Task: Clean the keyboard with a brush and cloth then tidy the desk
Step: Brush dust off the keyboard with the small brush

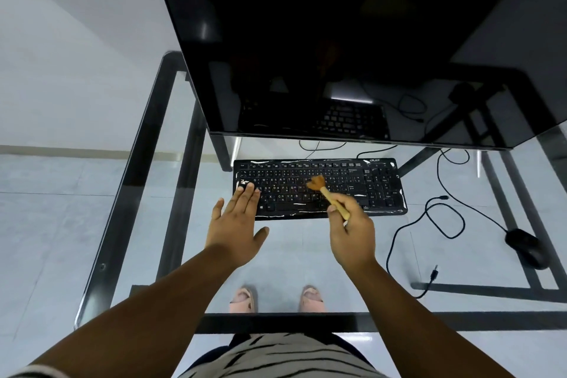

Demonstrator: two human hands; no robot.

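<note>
A view from above, looking down at a clear glass table with a black metal frame (132, 181). A black rectangular computer keyboard with white-lettered keys (319, 187) lies flat near the middle of the table, its long side parallel to the near edge, just in front of a large dark monitor screen (337, 40) that fills the far side.

The person's left hand (236, 227) lies flat with fingers straight and slightly spread, its fingertips (247, 190) resting on the left end of the keyboard, the palm over bare glass toward the near edge. The right hand (352, 233) has its grip pinched around the handle of a small wooden brush with tan bristles (329, 195). The handle slants up and left from the fingers, and the bristle head sits over the middle rows of keys; it is blurred, so contact with the keys cannot be judged.

A black computer mouse (526, 247) sits well apart from the keyboard, near the right edge of the table, with thin black cables (445, 218) looping across the glass between them. Through the glass, two feet in pale sandals (276, 299) stand on a light tiled floor (46, 224). A striped garment shows at the bottom edge.
</note>
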